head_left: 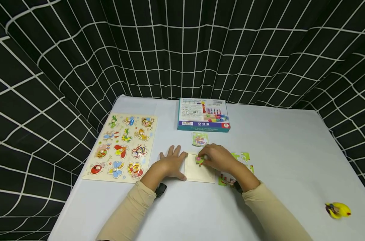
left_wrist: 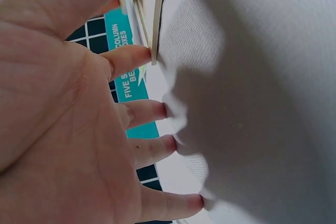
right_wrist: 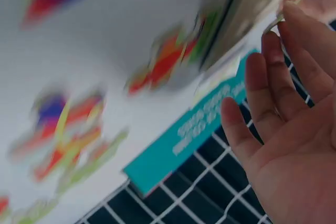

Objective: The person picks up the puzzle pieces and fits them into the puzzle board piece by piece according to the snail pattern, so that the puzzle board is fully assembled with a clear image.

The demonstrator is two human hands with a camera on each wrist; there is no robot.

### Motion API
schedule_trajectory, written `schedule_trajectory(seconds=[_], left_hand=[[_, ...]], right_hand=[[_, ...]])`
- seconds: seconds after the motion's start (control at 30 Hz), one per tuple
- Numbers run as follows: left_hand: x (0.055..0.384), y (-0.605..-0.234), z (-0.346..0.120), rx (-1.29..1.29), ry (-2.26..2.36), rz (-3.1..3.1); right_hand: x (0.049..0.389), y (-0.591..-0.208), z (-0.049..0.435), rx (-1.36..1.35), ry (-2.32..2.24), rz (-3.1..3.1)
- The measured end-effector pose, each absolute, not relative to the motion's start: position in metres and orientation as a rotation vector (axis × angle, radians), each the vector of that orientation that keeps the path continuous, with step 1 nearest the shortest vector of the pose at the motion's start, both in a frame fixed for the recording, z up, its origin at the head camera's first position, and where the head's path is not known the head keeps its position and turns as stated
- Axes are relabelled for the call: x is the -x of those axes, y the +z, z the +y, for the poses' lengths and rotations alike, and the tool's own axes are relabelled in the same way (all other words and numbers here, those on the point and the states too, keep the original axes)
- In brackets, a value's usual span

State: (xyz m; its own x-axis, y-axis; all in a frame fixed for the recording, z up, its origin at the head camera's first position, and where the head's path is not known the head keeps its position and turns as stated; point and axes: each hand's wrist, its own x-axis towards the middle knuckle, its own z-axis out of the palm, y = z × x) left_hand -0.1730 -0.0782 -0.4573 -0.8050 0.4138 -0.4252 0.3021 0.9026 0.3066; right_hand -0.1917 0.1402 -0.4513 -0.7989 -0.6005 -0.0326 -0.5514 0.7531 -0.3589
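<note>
A square wooden puzzle tray (head_left: 200, 174) lies on the white table between the hands. My left hand (head_left: 171, 164) is spread flat at its left side, thumb and index finger touching the tray's edge; in the left wrist view the other fingertips (left_wrist: 167, 142) rest on the cloth. With thumb and fingers my right hand (head_left: 220, 158) pinches a green jigsaw piece (head_left: 199, 160) with a pink patch, over the tray's upper left part. Loose jigsaw pieces (head_left: 245, 156) lie right of the tray, some hidden under the right forearm.
Behind the tray lies a small picture card (head_left: 200, 139), with a teal-edged box (head_left: 204, 115) beyond it. To the left is a wooden insect peg puzzle (head_left: 119, 147). A yellow toy duck (head_left: 338, 210) sits near the right front. A black gridded curtain (head_left: 176, 50) surrounds the table.
</note>
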Motion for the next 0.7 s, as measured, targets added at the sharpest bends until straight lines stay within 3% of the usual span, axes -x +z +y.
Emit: schedule_trajectory(seconds=[0.7], left_hand=[[0.174,-0.457,-0.078,-0.509,0.279,2.573]], right_hand=[[0.193,-0.471,0.112,1.027,-0.446,2.911]])
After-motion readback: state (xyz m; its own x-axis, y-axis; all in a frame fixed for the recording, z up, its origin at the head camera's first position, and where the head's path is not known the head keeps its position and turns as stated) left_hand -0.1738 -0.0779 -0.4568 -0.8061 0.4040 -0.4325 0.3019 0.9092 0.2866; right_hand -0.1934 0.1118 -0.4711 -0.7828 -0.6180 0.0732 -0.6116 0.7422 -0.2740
